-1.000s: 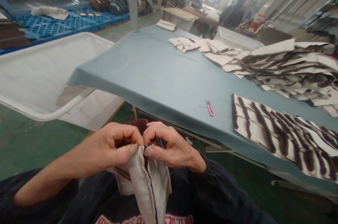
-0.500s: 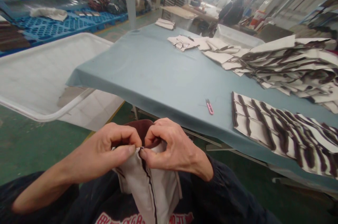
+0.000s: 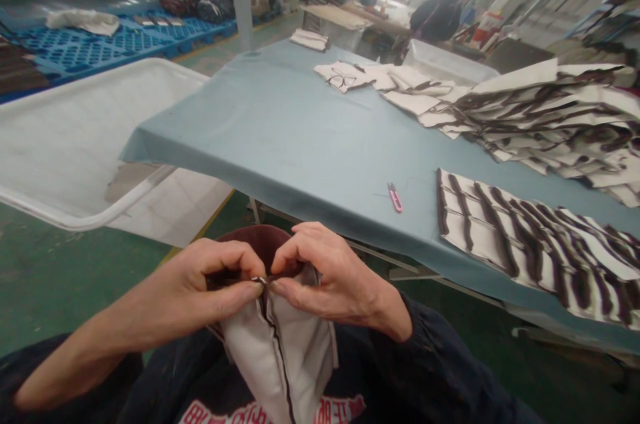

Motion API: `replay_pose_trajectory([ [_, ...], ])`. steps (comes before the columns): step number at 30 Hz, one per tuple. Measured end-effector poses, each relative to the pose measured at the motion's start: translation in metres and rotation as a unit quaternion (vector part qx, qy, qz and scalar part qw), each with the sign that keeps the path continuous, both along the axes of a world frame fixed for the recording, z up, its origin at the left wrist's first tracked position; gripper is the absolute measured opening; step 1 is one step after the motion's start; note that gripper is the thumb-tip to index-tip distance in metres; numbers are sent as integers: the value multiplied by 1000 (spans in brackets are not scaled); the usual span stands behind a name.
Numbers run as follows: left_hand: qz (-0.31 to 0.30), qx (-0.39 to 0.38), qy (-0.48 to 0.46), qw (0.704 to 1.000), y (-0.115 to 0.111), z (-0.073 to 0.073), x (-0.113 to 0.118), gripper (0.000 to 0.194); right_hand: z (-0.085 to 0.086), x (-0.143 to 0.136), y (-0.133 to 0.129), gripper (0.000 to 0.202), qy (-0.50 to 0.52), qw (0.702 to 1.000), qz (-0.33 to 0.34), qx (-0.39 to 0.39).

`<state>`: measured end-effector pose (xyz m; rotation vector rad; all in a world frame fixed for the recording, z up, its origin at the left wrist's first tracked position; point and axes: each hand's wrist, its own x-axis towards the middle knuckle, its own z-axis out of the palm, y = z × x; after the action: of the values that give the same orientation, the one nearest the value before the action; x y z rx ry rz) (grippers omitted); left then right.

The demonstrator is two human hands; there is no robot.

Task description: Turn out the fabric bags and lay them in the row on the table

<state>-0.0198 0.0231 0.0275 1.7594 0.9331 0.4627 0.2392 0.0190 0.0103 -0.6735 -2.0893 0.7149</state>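
Observation:
A sewn fabric piece (image 3: pixel 300 337), cream outside with a dark brown band at its top, hangs in front of my body. A dark seam runs down its middle. My left hand (image 3: pixel 220 284) pinches its top edge on the left of that seam, thumb against fingers. On the right of the seam, my right hand (image 3: pixel 320 277) pinches the same edge. A short dark gap shows between the two thumb tips. The lower end of the piece rests against my dark top.
A table with a blue-grey cover (image 3: pixel 300 137) stands ahead. On it lie pink thread snips (image 3: pixel 395 199), a row of overlapped cream-and-brown pieces (image 3: pixel 480 224), a large fabric heap (image 3: pixel 540 111) and eyeglasses (image 3: pixel 343 79). A white bin (image 3: pixel 85 217) stands left. People are farther back.
My thumbs have drawn slightly apart at the seam, and a narrow gap now shows at its top. Both hands still pinch the edge. The view has shifted a little.

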Motion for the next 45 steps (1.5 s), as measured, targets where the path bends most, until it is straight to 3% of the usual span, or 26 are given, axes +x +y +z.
replay_pose_trajectory([
  [7, -4, 61, 46, 997, 2, 5, 10, 28, -6, 1, -2, 8, -73, 991, -55, 94],
  [12, 10, 56, 30, 998, 1, -2, 3, 30, -6, 2, 0, 10, -86, 984, -53, 150],
  [25, 23, 12, 31, 999, -5, -12, -7, 30, 0, -3, -2, 20, -87, 987, -51, 123],
  [31, 23, 30, 23, 999, -6, -2, -4, 24, 4, -4, 2, 27, -139, 977, -35, 158],
  [39, 10, 51, 55, 997, -7, 16, 13, 31, 32, -1, 3, 24, -233, 969, -16, 73],
  [45, 5, 8, 71, 997, -14, 12, 9, 36, 39, 1, 8, 10, -133, 980, 39, -145],
])
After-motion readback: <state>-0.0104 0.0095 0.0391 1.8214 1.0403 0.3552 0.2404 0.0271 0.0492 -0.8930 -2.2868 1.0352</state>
